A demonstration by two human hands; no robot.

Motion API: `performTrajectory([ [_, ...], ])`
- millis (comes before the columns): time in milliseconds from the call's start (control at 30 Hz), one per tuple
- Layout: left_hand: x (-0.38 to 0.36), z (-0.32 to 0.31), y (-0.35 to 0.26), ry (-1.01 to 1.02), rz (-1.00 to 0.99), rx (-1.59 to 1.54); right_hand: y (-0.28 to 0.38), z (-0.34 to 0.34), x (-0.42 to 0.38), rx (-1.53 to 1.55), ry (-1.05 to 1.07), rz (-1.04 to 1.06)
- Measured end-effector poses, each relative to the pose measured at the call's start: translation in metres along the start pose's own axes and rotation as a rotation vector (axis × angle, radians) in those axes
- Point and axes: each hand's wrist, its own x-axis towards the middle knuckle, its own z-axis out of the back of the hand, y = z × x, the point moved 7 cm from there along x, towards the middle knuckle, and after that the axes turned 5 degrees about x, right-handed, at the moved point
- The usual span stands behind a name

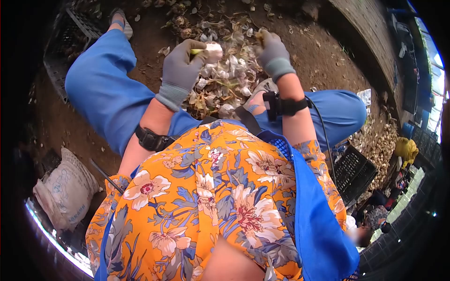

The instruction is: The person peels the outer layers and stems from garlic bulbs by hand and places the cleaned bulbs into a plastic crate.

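My left hand, in a grey glove with brownish fingers, is closed around a garlic bulb. The bulb is pale with a pinkish side, and a yellow-green stem-like piece shows between thumb and fingers. To the right, my right hand, gloved the same way, has its fingers curled together, apart from the bulb. Something small and brown may be at its fingertips; I cannot make it out. Below both hands, a heap of loose garlic skins covers the soil between my legs.
A black crate stands by my left leg, another black crate at the right. A white sack sits at lower left. Many garlic bulbs lie along the right, near a yellow bag and another person. A plank borders the soil.
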Motion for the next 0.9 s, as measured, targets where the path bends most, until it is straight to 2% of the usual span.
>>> performTrajectory([
  [33, 0.0, 0.002, -0.003, -0.009, 0.001, 0.003, 0.02, 0.005, -0.002, 0.004, 0.002, 0.008],
  [100, -0.002, 0.0, -0.013, -0.007, -0.077, 0.156, 0.083, 0.028, -0.014, 0.415, -0.071, 0.267],
  [167, -0.004, -0.001, -0.022, -0.016, -0.114, 0.192, 0.107, 0.021, -0.022, 0.437, 0.034, 0.277],
  [233, -0.005, -0.002, -0.034, -0.045, -0.303, 0.323, 0.109, 0.011, -0.026, 0.385, -0.005, 0.253],
  [300, -0.006, -0.003, -0.034, -0.054, -0.348, 0.33, 0.102, 0.001, -0.024, 0.338, 0.057, 0.157],
  [333, -0.009, -0.003, -0.035, -0.067, -0.384, 0.337, 0.095, -0.003, -0.023, 0.436, 0.066, 0.104],
  [367, -0.01, -0.004, -0.034, -0.064, -0.38, 0.336, 0.09, -0.007, -0.019, 0.436, 0.07, 0.101],
  [433, -0.007, -0.005, -0.033, -0.026, -0.316, 0.296, 0.064, -0.03, -0.013, 0.362, 0.276, -0.139],
  [467, -0.006, -0.004, -0.033, -0.028, -0.319, 0.296, 0.057, -0.03, -0.015, 0.389, 0.165, -0.109],
  [500, -0.004, -0.004, -0.032, -0.025, -0.315, 0.301, 0.057, -0.026, -0.015, 0.389, 0.163, -0.107],
  [567, -0.004, -0.003, -0.031, -0.027, -0.304, 0.304, 0.074, 0.008, -0.022, 0.242, -0.158, 0.189],
  [633, -0.005, -0.006, -0.037, -0.029, -0.339, 0.349, 0.085, 0.017, -0.025, 0.31, -0.134, 0.244],
  [700, -0.006, -0.009, -0.043, -0.004, -0.409, 0.384, 0.096, 0.004, -0.029, 0.267, 0.016, 0.275],
  [733, -0.008, -0.012, -0.048, 0.01, -0.479, 0.423, 0.103, 0.006, -0.031, 0.201, -0.033, 0.298],
  [833, -0.011, -0.01, -0.048, 0.018, -0.516, 0.434, 0.11, 0.004, -0.026, 0.173, -0.036, 0.346],
  [900, -0.01, -0.007, -0.043, 0.017, -0.48, 0.38, 0.106, 0.001, -0.02, 0.094, -0.007, 0.333],
])
